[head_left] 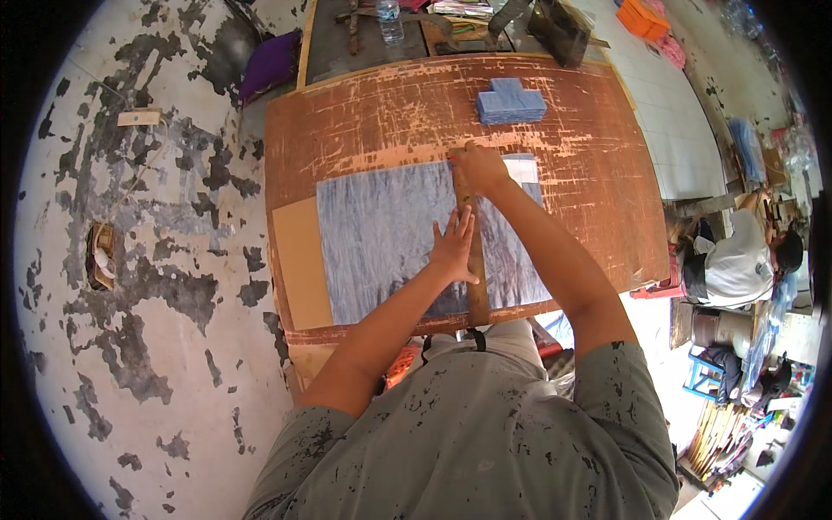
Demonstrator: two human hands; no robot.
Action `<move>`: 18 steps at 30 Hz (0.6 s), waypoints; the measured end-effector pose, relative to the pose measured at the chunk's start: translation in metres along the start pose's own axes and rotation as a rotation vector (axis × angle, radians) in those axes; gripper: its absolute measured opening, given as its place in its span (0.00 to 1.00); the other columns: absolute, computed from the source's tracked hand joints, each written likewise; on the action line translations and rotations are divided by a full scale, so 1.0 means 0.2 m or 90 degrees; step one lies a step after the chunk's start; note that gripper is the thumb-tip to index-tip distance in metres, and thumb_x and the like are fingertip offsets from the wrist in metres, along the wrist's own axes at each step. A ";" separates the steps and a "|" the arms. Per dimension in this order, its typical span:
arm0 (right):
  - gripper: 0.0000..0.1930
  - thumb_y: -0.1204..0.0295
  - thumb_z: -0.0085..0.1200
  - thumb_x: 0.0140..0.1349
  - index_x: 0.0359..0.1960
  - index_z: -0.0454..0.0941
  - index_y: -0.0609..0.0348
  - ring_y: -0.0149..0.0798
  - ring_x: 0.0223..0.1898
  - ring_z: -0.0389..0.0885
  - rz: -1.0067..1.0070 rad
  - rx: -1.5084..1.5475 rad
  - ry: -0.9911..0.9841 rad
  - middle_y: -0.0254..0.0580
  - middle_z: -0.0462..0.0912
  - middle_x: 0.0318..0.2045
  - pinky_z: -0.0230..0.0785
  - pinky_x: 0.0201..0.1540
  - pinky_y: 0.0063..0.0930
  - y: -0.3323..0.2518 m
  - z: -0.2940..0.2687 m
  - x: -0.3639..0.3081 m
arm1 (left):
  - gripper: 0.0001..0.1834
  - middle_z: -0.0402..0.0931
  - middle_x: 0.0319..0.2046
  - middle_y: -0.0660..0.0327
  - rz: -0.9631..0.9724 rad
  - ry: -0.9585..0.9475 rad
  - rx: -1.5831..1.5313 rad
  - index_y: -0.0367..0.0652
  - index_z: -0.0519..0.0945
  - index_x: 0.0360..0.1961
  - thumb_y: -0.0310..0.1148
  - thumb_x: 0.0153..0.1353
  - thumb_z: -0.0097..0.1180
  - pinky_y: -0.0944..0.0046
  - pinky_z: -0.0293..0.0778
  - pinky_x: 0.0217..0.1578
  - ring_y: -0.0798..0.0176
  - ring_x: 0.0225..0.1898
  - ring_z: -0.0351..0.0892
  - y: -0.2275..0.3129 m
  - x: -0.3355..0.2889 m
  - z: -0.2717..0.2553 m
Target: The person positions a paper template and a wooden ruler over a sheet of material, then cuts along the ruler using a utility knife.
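Observation:
A grey-blue sheet with a streaky pattern [377, 234] lies on the worn red-brown table [589, 182]. Across it, from far edge to near edge, runs a narrow brown ruler [477, 299]. My left hand [451, 253] rests with spread fingers on the ruler and the sheet beside it. At the ruler's far end, my right hand [482, 169] is closed, its fingers pressed together; whatever they hold is hidden. A pale patch [523, 168] shows at the sheet's far right corner. Tan cardboard [299, 260] sticks out beyond the sheet's left side.
A stack of cut blue-grey pieces [511, 106] sits on the table's far right part. Behind stand a water bottle [390, 24] and a dark surface with clutter. A peeling wall [182, 217] is at left. Another person [737, 260] sits at far right, near a blue stool [702, 377].

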State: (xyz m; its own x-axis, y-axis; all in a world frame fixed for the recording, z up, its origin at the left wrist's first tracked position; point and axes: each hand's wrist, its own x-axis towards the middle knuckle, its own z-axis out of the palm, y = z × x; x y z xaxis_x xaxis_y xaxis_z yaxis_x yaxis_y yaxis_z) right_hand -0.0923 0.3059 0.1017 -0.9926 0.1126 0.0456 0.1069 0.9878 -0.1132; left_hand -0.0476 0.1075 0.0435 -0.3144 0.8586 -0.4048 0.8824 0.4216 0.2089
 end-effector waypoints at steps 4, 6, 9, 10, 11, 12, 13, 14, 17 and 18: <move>0.11 0.71 0.63 0.61 0.44 0.88 0.58 0.53 0.45 0.91 0.001 0.019 0.005 0.51 0.86 0.45 0.85 0.46 0.44 -0.03 -0.03 0.02 | 0.89 0.25 0.85 0.50 -0.002 -0.003 -0.007 0.36 0.38 0.84 0.69 0.32 0.82 0.20 0.51 0.75 0.37 0.84 0.34 0.00 0.00 0.00; 0.11 0.70 0.63 0.61 0.43 0.88 0.58 0.52 0.45 0.91 0.017 -0.020 -0.023 0.51 0.86 0.45 0.85 0.46 0.44 -0.02 -0.04 0.03 | 0.89 0.26 0.85 0.50 0.000 0.011 -0.017 0.35 0.39 0.84 0.68 0.31 0.83 0.19 0.51 0.74 0.37 0.84 0.34 0.00 0.00 0.00; 0.10 0.68 0.64 0.62 0.42 0.89 0.56 0.52 0.45 0.91 0.010 -0.020 -0.006 0.50 0.86 0.45 0.85 0.46 0.43 -0.03 -0.04 0.02 | 0.89 0.27 0.85 0.49 0.000 0.022 -0.028 0.35 0.40 0.84 0.67 0.31 0.83 0.19 0.51 0.74 0.37 0.84 0.35 0.00 -0.01 0.00; 0.09 0.68 0.64 0.62 0.41 0.89 0.55 0.51 0.45 0.91 -0.010 0.017 0.039 0.50 0.86 0.45 0.85 0.46 0.43 -0.02 -0.04 0.02 | 0.89 0.27 0.85 0.49 -0.001 0.022 -0.027 0.35 0.40 0.84 0.67 0.31 0.83 0.19 0.51 0.74 0.37 0.84 0.35 0.00 -0.01 0.00; 0.09 0.68 0.64 0.62 0.41 0.89 0.55 0.51 0.45 0.91 -0.011 0.018 0.040 0.50 0.86 0.45 0.85 0.46 0.43 -0.02 -0.03 0.02 | 0.89 0.28 0.85 0.49 0.001 0.026 -0.028 0.35 0.40 0.84 0.67 0.30 0.84 0.19 0.51 0.74 0.37 0.84 0.35 0.00 -0.01 0.00; 0.10 0.67 0.64 0.61 0.42 0.89 0.54 0.51 0.45 0.91 0.011 -0.023 0.004 0.50 0.86 0.45 0.85 0.46 0.43 -0.01 -0.01 0.04 | 0.89 0.28 0.85 0.49 0.005 0.029 -0.028 0.35 0.40 0.83 0.67 0.30 0.84 0.19 0.51 0.74 0.37 0.84 0.35 0.01 -0.01 0.00; 0.10 0.67 0.65 0.61 0.43 0.90 0.53 0.51 0.45 0.91 0.032 -0.064 -0.031 0.49 0.86 0.46 0.85 0.46 0.43 0.00 0.00 0.04 | 0.89 0.28 0.85 0.49 0.007 0.029 -0.026 0.35 0.40 0.83 0.67 0.30 0.84 0.19 0.51 0.74 0.37 0.84 0.35 0.01 0.00 -0.01; 0.10 0.67 0.65 0.61 0.43 0.90 0.53 0.51 0.45 0.91 0.035 -0.064 -0.031 0.49 0.86 0.46 0.85 0.46 0.43 0.02 0.02 0.04 | 0.89 0.26 0.85 0.50 0.001 0.009 -0.013 0.35 0.39 0.84 0.68 0.31 0.83 0.20 0.50 0.75 0.38 0.85 0.33 0.02 0.00 -0.02; 0.11 0.68 0.64 0.61 0.45 0.89 0.54 0.51 0.45 0.91 0.011 -0.011 0.001 0.50 0.86 0.46 0.85 0.47 0.43 0.00 0.00 0.04 | 0.89 0.25 0.85 0.50 -0.011 -0.010 -0.001 0.36 0.38 0.84 0.69 0.32 0.82 0.22 0.48 0.76 0.40 0.85 0.31 0.01 0.00 -0.02; 0.11 0.68 0.64 0.62 0.45 0.88 0.54 0.51 0.45 0.91 0.024 -0.043 -0.017 0.49 0.86 0.46 0.85 0.47 0.44 0.00 0.01 0.04 | 0.89 0.25 0.85 0.50 -0.010 -0.010 -0.001 0.36 0.38 0.84 0.69 0.32 0.82 0.22 0.48 0.76 0.40 0.85 0.32 0.01 0.00 -0.02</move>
State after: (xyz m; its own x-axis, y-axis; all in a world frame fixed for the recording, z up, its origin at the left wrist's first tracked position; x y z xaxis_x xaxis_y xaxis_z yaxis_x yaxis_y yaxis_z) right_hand -0.1010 0.3059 0.1010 -0.9889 0.1478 0.0162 0.1469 0.9880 -0.0466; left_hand -0.0469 0.1095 0.0478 -0.3230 0.8473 -0.4216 0.8769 0.4355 0.2035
